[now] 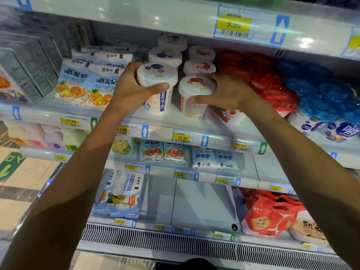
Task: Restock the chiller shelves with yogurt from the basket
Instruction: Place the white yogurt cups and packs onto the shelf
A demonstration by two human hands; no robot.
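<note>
overhead, a white open-fronted chiller with tiered shelves [173,115] fills the view. on its upper middle shelf, toward two o'clock, lie red shrink-wrapped multipacks [259,75], with blue shrink-wrapped multipacks [319,94] just beside them at three o'clock. toward ten o'clock lean pale blue yogurt pouches printed with fruit [85,84]. both bare arms reach up toward twelve o'clock. the left hand [132,88] curls around a white plastic yogurt cup with a blue-marked lid [156,75], thumb across its front just under the rim. the cup is upright near the shelf's front edge. the right hand [229,92] wraps over a white plastic yogurt cup with a red-marked lid [195,86], thumb on its label. this cup stands upright just beside the first, at its three o'clock. behind each, toward twelve o'clock, matching cups stand in rows. a yellow price tag reading 11.90 [182,137] sits on the shelf rail at six o'clock of the two held cups.
</note>
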